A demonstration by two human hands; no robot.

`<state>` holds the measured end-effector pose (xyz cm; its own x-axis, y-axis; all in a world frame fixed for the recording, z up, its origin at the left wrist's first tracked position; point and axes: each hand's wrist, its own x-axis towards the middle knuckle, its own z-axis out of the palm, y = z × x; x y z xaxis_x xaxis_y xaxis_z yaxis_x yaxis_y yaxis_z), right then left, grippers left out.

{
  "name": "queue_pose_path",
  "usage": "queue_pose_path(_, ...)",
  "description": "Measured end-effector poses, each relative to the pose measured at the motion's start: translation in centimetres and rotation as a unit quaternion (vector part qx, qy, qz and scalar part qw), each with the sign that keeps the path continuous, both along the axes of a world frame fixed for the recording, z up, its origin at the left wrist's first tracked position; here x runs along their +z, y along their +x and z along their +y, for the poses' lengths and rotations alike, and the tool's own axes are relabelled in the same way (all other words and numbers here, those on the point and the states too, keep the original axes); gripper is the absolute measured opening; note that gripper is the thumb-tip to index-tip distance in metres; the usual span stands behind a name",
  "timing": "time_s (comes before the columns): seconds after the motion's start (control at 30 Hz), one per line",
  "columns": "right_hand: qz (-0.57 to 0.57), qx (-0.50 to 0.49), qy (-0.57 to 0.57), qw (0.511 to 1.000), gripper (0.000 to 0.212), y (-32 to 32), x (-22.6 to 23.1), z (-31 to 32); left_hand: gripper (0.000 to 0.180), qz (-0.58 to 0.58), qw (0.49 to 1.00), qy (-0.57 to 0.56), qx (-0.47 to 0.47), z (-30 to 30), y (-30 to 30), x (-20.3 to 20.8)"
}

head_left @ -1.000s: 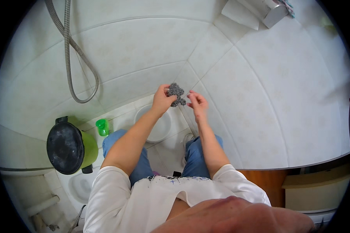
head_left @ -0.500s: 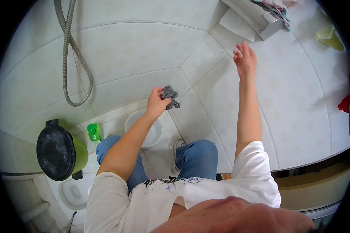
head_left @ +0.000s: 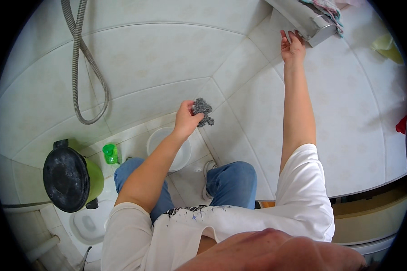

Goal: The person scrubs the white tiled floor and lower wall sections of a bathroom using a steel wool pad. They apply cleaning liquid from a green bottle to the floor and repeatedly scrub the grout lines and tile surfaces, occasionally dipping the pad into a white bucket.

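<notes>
My left hand (head_left: 188, 118) pinches a grey steel wool scrubber (head_left: 202, 108) in front of the tiled wall's lower corner. A white bucket (head_left: 182, 156) stands on the floor below that forearm, partly hidden by it. At the upper right my right hand (head_left: 294, 47) reaches up with its fingers stretched and somewhat apart. Its fingertips are at the underside of a silver metal dispenser (head_left: 298, 18), beside a white paper sheet (head_left: 279, 23) that hangs from it. Whether the fingers touch the paper cannot be made out.
A green bin with a black lid (head_left: 67, 175) stands at the left, by a white squat toilet (head_left: 87, 227). Near it is a green bottle (head_left: 110, 154). A metal shower hose (head_left: 78, 67) hangs on the wall. A cloth (head_left: 328, 12) lies on the dispenser; an open drawer (head_left: 371, 205) is at lower right.
My right hand has moved up and slightly right, to the dispenser's underside. My left hand, still holding the scrubber, has shifted slightly right in view.
</notes>
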<state>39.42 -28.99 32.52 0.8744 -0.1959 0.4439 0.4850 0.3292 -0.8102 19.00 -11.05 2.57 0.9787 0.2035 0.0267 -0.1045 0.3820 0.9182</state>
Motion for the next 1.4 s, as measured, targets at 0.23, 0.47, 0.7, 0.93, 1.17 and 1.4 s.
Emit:
queue_pose_path(0.23, 0.012, 0.097, 0.062, 0.993, 0.040, 1.0, 0.1, 0.8, 0.053, 0.016, 1.000, 0.009, -0.010, 0.6, -0.5, 1.0)
queue_pose_path(0.47, 0.052, 0.163, 0.150, 0.974, 0.028, 8.1, 2.2, -2.6, 0.052, 0.020, 0.999, -0.003, -0.034, -0.7, -0.3, 1.0)
queue_pose_path(0.7, 0.072, 0.158, 0.235, 0.956, 0.028, 4.6, 0.9, 0.8, 0.050, 0.021, 0.999, 0.024, -0.029, 0.1, -0.8, 1.8)
queue_pose_path(0.93, 0.093, 0.144, 0.235, 0.957, 0.029, 3.2, 1.2, 2.1, 0.050, 0.025, 0.999, 0.026, -0.028, 0.2, -0.9, 1.8)
queue_pose_path(1.17, 0.035, 0.254, 0.300, 0.919, 0.033, 9.4, 1.6, 0.2, 0.049, 0.019, 0.999, 0.012, -0.032, -0.1, -0.4, 1.0)
queue_pose_path(1.4, 0.138, 0.118, 0.258, 0.949, 0.025, 9.3, -1.5, 0.4, 0.048, 0.017, 0.999, 0.019, -0.034, -0.1, -0.6, 1.6)
